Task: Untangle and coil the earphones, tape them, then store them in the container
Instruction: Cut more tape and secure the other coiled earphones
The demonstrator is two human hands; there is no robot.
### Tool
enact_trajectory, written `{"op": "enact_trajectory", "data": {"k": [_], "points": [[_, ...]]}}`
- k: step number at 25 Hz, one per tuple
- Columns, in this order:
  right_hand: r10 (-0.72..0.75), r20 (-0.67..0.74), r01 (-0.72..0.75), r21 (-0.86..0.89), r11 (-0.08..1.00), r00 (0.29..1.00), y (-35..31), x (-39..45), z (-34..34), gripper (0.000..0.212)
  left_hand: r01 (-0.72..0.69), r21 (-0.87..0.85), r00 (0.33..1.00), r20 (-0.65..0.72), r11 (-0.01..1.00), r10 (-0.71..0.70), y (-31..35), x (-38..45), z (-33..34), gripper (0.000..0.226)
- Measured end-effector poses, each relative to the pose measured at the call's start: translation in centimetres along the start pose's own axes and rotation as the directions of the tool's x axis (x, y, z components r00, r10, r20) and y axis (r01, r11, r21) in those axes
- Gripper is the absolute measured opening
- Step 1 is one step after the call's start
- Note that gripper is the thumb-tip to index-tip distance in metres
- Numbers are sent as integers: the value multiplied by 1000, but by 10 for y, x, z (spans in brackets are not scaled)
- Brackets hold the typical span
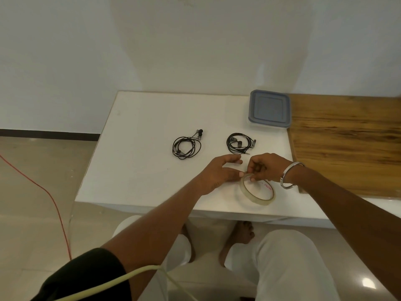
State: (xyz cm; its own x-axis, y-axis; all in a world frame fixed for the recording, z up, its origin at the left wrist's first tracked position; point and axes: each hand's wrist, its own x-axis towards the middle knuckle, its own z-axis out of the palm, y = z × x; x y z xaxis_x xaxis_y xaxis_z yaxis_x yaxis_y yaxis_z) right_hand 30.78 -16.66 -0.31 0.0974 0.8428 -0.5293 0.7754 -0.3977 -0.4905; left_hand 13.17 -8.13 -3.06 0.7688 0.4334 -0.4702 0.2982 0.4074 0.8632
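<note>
Two black coiled earphones lie on the white table: one coil (186, 146) at the middle, the other (239, 144) to its right. A roll of clear tape (257, 190) stands tilted near the front edge. My left hand (219, 173) steadies the roll's far left rim with its thumb. My right hand (265, 168), with a metal bangle on the wrist, pinches the roll's top rim; whether it holds a loose tape end I cannot tell. A closed container with a grey-blue lid (269, 109) sits at the back right.
A wooden board (347, 144) covers the table's right part, next to the container. The white table (138, 161) ends close to my knees. A red cable (43, 192) runs over the floor at the left. A wall stands right behind the table.
</note>
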Motion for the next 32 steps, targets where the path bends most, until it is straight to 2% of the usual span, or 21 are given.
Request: {"op": "enact_trajectory", "data": {"k": [4, 7, 11, 16, 19, 32], "points": [[11, 36, -12, 14, 1000, 999, 1, 0, 0, 18, 2, 65, 999, -35, 998, 0, -1, 3, 3, 66], [36, 50, -37, 12, 999, 998, 3, 1, 0, 17, -19, 196, 996, -82, 980, 35, -3, 5, 5, 63], [68, 61, -67, -31, 997, 996, 5, 1, -1, 21, -135, 419, 964, -154, 898, 217, -9, 7, 14, 59], [100, 46, -95, -100, 990, 994, 6, -1, -3, 20, -249, 619, 921, -86, 745, 380, -16, 15, 27, 57], [101, 53, -95, -91, 991, 994, 6, -2, -5, 16, -238, 662, 920, -81, 710, 384, -16, 16, 33, 58], [25, 28, -18, -222, 975, 999, 10, -1, 3, 23, -121, 801, 916, -137, 586, 377, -11, 2, 58, 64]]}}
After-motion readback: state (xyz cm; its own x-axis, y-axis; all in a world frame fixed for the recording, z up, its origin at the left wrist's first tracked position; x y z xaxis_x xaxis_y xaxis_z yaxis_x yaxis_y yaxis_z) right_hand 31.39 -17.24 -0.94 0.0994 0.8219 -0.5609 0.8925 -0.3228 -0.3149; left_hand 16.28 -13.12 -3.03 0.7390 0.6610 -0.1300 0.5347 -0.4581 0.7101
